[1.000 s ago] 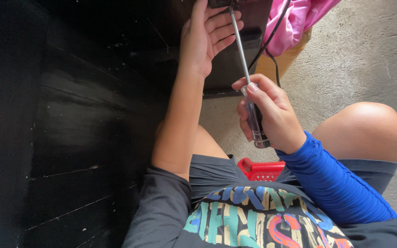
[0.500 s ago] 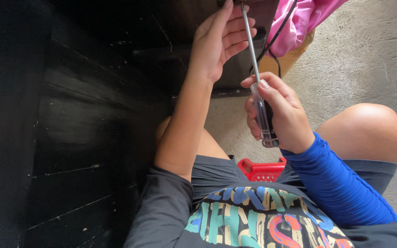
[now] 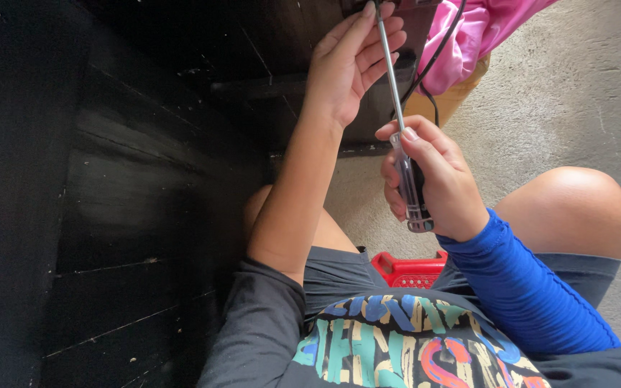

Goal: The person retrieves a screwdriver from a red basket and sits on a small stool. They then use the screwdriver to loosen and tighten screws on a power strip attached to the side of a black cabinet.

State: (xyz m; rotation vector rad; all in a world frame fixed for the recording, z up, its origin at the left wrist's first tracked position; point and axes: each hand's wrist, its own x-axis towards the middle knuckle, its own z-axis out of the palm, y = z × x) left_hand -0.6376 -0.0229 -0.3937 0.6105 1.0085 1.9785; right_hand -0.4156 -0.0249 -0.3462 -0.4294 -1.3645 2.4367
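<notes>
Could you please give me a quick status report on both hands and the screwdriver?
Right hand gripping screwdriver handle. Left hand steadying the shaft near the tip, at black wooden furniture. Black cable close by.

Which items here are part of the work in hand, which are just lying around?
In use: screwdriver in right hand; left hand steadying its shaft at the black wooden panel.
Lying about: pink cloth, black cable, red basket.

A screwdriver point(image 3: 405, 154) with shiny metal shaft and glossy clear plastic handle is seen against matt black painted wood point(image 3: 131, 179); rough concrete floor point(image 3: 576, 93).
</notes>
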